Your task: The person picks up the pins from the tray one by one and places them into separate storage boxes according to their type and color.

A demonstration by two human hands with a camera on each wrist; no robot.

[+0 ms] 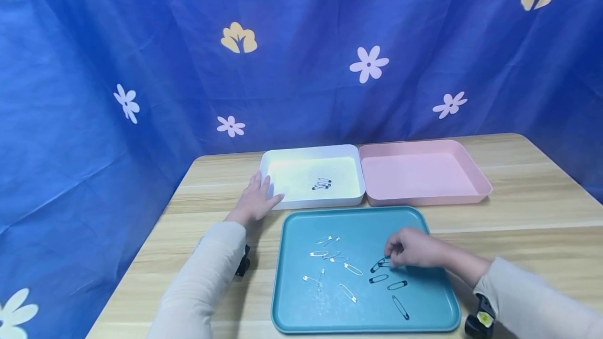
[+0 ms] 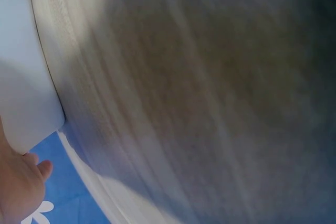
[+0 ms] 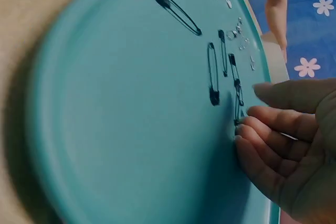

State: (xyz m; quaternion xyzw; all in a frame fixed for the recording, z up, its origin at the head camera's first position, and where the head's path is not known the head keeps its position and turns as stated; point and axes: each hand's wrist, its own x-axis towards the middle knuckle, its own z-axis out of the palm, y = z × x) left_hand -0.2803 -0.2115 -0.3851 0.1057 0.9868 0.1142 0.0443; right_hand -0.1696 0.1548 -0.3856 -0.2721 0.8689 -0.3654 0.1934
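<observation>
My right hand [image 1: 415, 248] is low over the right half of a teal tray [image 1: 358, 323]. In the right wrist view its fingers [image 3: 262, 148] are bent, fingertips right at a black safety pin [image 3: 237, 108], and the thumb stands apart from them. More black safety pins [image 1: 379, 279] lie around that spot, one nearer the tray's front. Silver safety pins [image 1: 353, 269] are scattered over the left half. My left hand [image 1: 254, 200] rests with spread fingers on the left rim of a white tray [image 1: 311, 204], which holds a small cluster of dark safety pins [image 1: 322, 184].
A pink tray [image 1: 424, 171] stands against the white one's right side, behind the teal tray. All three are on a wooden table [image 1: 532, 224]. A blue flowered curtain [image 1: 301, 77] hangs along the table's back and left side.
</observation>
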